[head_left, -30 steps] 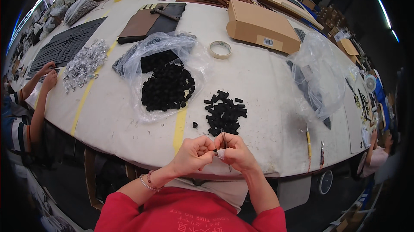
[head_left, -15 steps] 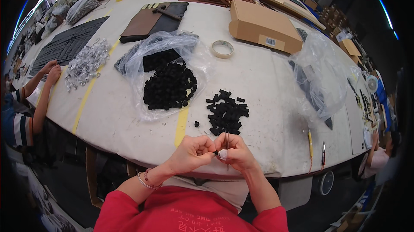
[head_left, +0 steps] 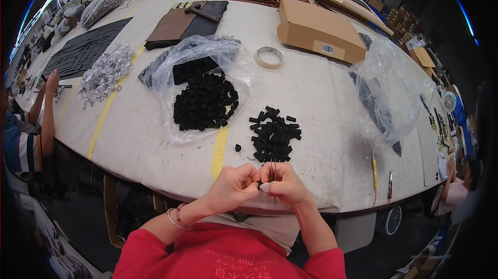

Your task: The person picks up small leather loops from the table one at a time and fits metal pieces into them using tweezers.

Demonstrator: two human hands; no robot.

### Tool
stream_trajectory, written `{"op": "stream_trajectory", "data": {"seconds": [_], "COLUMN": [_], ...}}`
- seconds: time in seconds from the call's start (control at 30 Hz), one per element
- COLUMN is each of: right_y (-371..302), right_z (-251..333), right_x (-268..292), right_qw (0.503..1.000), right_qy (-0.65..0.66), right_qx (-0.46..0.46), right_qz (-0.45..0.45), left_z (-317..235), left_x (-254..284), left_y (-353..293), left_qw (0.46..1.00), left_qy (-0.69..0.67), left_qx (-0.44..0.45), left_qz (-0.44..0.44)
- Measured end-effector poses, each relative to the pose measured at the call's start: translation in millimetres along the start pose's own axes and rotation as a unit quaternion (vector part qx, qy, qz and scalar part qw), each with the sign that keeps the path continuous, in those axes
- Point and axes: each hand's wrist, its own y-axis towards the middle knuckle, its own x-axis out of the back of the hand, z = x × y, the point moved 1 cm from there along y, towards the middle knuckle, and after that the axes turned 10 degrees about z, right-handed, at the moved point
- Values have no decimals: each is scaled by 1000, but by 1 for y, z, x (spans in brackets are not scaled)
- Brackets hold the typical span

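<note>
My left hand (head_left: 234,188) is closed in a pinch at the table's front edge, on a small black piece (head_left: 259,184) that is mostly hidden by the fingers. Against it, my right hand (head_left: 288,184) is also closed, gripping slim metal tweezers (head_left: 274,167) that point up and away from me. Something white, like a wrap (head_left: 264,188), covers the right thumb tip. Just beyond the hands lies a heap of short black tubes (head_left: 274,136), with one loose black piece (head_left: 238,148) to its left. Farther left, an open clear plastic bag (head_left: 243,79) holds many rounded black pieces (head_left: 205,103).
A tape roll (head_left: 269,57) and a cardboard box (head_left: 319,32) lie farther back. A hammer (head_left: 203,13) rests on dark sheets. Metal clasps (head_left: 105,71) are heaped at left, near a co-worker's hands (head_left: 51,82). At right are a plastic bag (head_left: 386,92), a yellow-handled tool (head_left: 374,172) and snips (head_left: 390,183).
My two hands have drawn slightly closer together, covering more of the black piece. At the left, the co-worker's hands have risen and now hold a dark, thin item.
</note>
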Motion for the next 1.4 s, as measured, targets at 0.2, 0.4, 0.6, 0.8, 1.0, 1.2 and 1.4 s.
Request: {"op": "stream_trajectory", "data": {"seconds": [0.2,0.4,0.6,0.8,1.0,1.2,1.4], "right_y": [7,15,10,-5,-10,-6,-9], "right_z": [2,1,8,22,18,12,15], "right_x": [-20,-17,-20,-17,-15,-11,-14], "right_qw": [906,883,842,947,951,959,956], "right_qy": [-324,-342,-476,-283,-299,-268,-278], "right_qx": [144,161,120,28,-19,-47,-58], "right_qz": [-230,-277,-223,-151,-79,-80,-74], "left_z": [9,15,14,12,12,16,16], "left_x": [-12,-7,-2,13,13,12,13], "left_y": [10,17,17,14,15,15,15], "left_qw": [854,852,952,976,931,901,886], "left_qy": [423,424,227,-206,-356,-427,-459], "left_qx": [-246,-263,-153,28,57,40,66], "left_qz": [-175,-160,-135,-57,-52,-64,-31]}}
